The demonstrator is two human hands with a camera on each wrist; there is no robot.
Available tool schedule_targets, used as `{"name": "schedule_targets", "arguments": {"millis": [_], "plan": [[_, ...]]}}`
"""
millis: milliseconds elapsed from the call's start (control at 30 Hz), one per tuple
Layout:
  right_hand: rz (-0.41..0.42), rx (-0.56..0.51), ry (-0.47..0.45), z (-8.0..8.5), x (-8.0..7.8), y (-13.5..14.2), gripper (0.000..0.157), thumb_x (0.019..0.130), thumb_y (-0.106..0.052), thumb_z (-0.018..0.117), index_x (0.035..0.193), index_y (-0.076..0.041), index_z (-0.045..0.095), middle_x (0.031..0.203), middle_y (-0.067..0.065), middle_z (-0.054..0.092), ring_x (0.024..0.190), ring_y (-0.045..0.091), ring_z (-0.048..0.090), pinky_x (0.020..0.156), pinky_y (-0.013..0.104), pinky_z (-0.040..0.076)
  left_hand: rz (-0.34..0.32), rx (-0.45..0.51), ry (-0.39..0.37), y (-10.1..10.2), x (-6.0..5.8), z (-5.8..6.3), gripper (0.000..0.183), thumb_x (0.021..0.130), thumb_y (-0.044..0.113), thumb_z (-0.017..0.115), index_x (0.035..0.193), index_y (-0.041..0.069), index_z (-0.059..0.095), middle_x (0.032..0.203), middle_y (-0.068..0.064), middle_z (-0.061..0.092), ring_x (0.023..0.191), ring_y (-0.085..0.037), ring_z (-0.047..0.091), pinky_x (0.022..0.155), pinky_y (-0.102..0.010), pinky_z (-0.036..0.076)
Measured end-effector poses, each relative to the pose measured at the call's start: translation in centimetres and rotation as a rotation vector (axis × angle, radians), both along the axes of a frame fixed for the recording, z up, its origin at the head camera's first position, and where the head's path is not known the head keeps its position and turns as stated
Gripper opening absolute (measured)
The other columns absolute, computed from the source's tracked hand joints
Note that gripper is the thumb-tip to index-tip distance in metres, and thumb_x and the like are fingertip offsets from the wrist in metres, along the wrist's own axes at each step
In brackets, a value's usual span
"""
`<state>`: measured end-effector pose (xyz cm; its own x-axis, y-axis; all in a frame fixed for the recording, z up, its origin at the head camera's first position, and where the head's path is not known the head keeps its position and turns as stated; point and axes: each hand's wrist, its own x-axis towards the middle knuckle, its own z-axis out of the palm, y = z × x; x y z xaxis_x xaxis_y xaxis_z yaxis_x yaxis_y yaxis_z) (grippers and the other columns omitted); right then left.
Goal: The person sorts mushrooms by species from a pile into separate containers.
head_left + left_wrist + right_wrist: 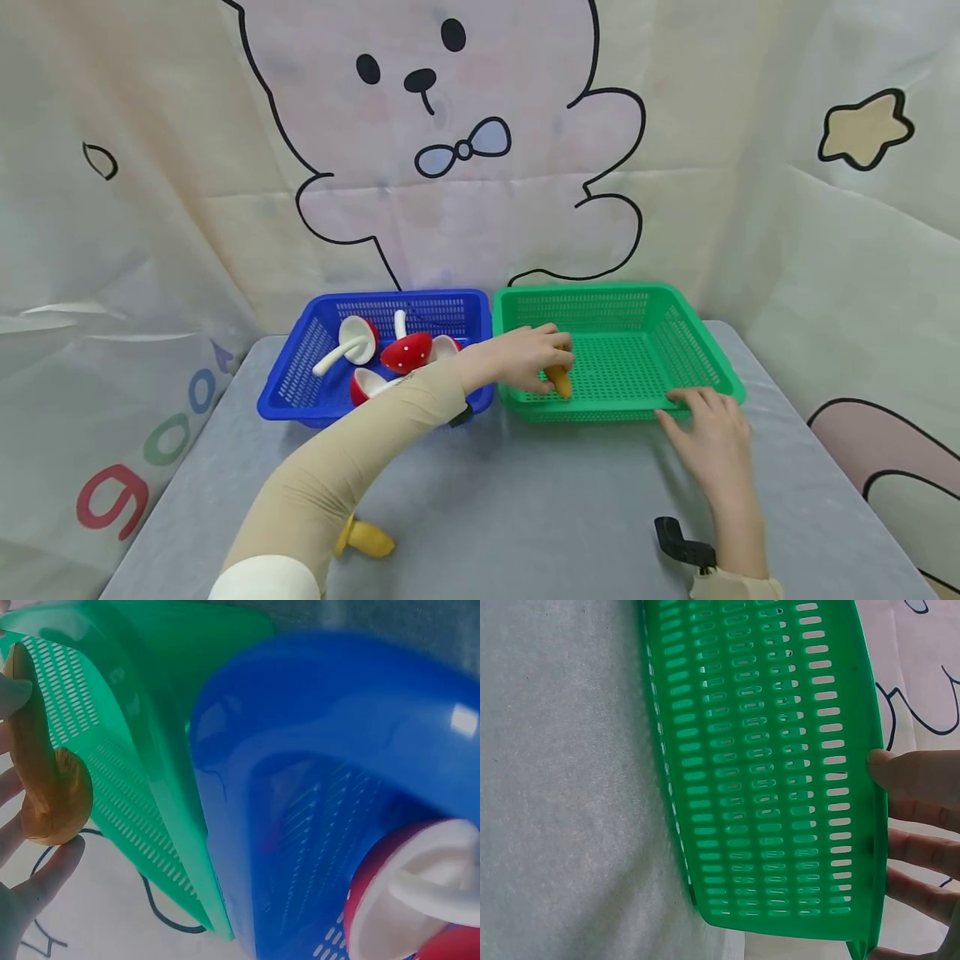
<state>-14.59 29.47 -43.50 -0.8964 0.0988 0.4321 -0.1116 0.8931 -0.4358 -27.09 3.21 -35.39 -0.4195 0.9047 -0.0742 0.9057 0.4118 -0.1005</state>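
My left hand (528,358) holds a brown toy mushroom (52,787) over the left end of the green basket (697,342). In the left wrist view the thumb lies on the mushroom's stem and the fingers support its rounded end. My right hand (708,433) grips the near rim of the green basket at its right side. Seen from the right wrist, the thumb (911,776) is on the rim's outer side and the other fingers reach over inside. Beside it stands the blue basket (296,408) with several red-and-white toy mushrooms (407,354), some partly hidden by the left arm.
A yellow toy (370,539) lies on the grey tabletop (525,517) near the left forearm, which covers part of it. Behind both baskets hangs a curtain (675,167) printed with a cartoon bear. The baskets stand side by side at the table's far edge.
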Motion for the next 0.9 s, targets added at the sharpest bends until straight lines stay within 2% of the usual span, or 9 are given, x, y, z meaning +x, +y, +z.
{"name": "schedule_targets", "arguments": {"millis": [267,500,667,900], "plan": [[-0.005,-0.009,0.005,0.2,-0.2,0.0,0.029,0.085,-0.019,0.072,0.11,-0.006,0.064,0.115,0.02,0.059,0.111,0.043,0.044,0.087,0.066,0.032,0.009,-0.126,0.004,1.6,-1.3,-0.2,0.024,0.089,0.032,0.067,0.112,0.027,0.062,0.117,0.004,0.053,0.106,-0.014,0.045,0.075,-0.028,0.044],[-0.009,0.002,0.018,0.2,-0.2,0.0,0.029,0.084,-0.019,0.073,0.109,-0.006,0.065,0.114,0.02,0.06,0.11,0.043,0.044,0.086,0.065,0.033,0.01,-0.28,0.037,2.5,-2.2,-1.1,0.021,0.093,0.028,0.062,0.113,0.028,0.061,0.117,0.004,0.052,0.103,-0.014,0.046,0.079,-0.03,0.045],[-0.007,0.007,0.036,0.2,-0.2,-0.1,0.029,0.083,-0.019,0.074,0.107,-0.006,0.065,0.112,0.019,0.061,0.109,0.042,0.046,0.086,0.065,0.034,0.033,-0.325,0.042,2.9,-2.6,-1.9,0.02,0.093,0.028,0.061,0.113,0.028,0.061,0.119,0.004,0.051,0.106,-0.014,0.047,0.083,-0.031,0.047],[-0.013,-0.016,0.021,0.2,0.0,-0.1,0.029,0.084,-0.018,0.073,0.108,-0.005,0.065,0.113,0.019,0.06,0.11,0.042,0.044,0.088,0.066,0.031,0.034,-0.345,0.082,3.2,-2.5,-2.4,0.036,0.095,0.029,0.06,0.131,0.029,0.056,0.13,0.003,0.049,0.115,-0.015,0.049,0.091,-0.035,0.048]]}}
